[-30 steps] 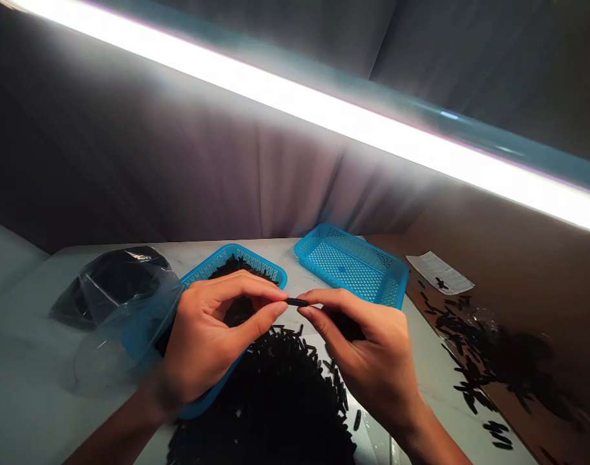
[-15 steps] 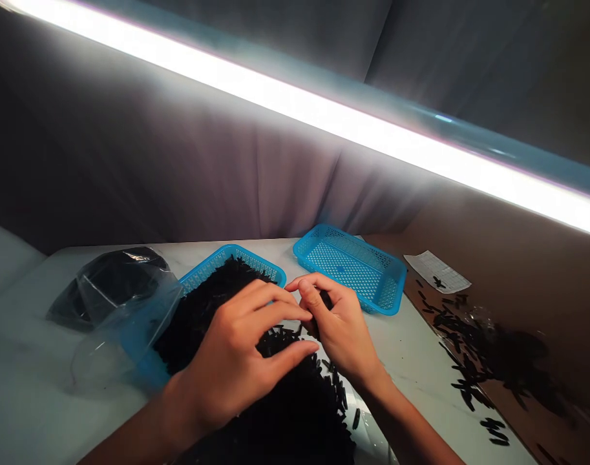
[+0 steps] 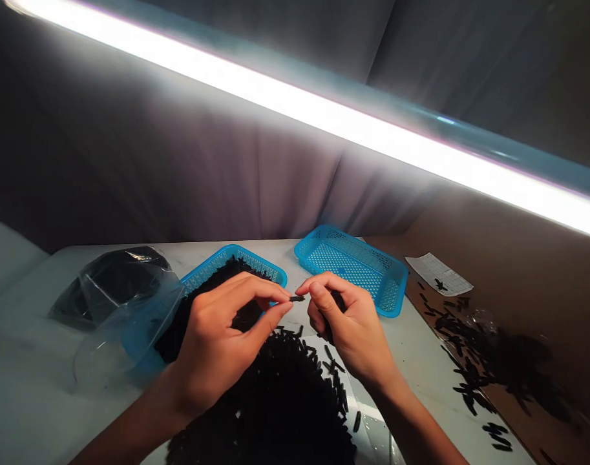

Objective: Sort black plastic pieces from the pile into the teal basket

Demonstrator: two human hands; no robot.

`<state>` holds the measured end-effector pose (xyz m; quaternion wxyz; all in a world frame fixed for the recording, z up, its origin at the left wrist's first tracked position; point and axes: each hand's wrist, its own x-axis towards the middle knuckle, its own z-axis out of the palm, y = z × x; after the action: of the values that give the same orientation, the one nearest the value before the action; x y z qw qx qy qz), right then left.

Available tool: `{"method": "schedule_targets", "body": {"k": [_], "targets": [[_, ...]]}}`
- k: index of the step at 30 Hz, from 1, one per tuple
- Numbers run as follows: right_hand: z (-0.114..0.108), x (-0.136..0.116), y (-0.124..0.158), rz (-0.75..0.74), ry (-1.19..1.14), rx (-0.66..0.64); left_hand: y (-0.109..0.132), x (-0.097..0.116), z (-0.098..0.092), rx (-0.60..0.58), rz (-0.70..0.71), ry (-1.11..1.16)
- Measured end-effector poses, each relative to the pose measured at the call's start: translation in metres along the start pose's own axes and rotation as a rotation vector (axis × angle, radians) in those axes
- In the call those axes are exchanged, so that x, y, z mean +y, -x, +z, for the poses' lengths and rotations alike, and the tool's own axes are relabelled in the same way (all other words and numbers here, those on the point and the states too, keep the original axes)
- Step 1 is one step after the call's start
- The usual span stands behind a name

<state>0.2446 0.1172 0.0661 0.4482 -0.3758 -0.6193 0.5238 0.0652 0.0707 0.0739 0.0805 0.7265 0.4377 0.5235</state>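
Note:
My left hand (image 3: 217, 345) and my right hand (image 3: 350, 326) meet above a large heap of small black rod-shaped pieces (image 3: 275, 400). Both pinch one small black piece (image 3: 297, 298) between thumb and fingertips, held level between the hands. More black pieces seem tucked in my right palm. Behind my left hand a blue mesh basket (image 3: 236, 258) is filled with the same black pieces.
A second blue mesh basket (image 3: 353, 265) stands at the back, with nothing in it that I can see. A clear plastic bag (image 3: 115, 297) with dark contents lies at the left. Loose black pieces (image 3: 474, 349) and a paper slip (image 3: 437, 272) lie on the brown surface at the right.
A second ago both hands held a piece up between them. Half a second ago they dipped toward the heap, fingers close together. Now they hold a piece between the fingertips again.

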Motion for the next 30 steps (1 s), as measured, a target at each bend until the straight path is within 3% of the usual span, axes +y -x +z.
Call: {"method": "schedule_targets", "body": {"k": [7,14,22,27,30], "targets": [[-0.005,-0.011,0.007,-0.192,0.242,0.038,0.000,-0.002,-0.003,0.055,-0.028,-0.003],[-0.004,-0.013,0.011,-0.306,0.314,0.064,0.000,-0.001,-0.004,0.049,-0.041,0.010],[-0.006,-0.013,0.013,-0.327,0.323,0.063,0.001,-0.002,-0.005,0.047,-0.036,-0.018],[-0.004,-0.010,0.011,-0.283,0.339,0.121,-0.006,-0.013,-0.011,0.201,-0.088,-0.379],[-0.001,-0.004,0.011,-0.263,0.375,0.078,-0.007,-0.010,-0.012,0.115,-0.088,-0.311]]}}
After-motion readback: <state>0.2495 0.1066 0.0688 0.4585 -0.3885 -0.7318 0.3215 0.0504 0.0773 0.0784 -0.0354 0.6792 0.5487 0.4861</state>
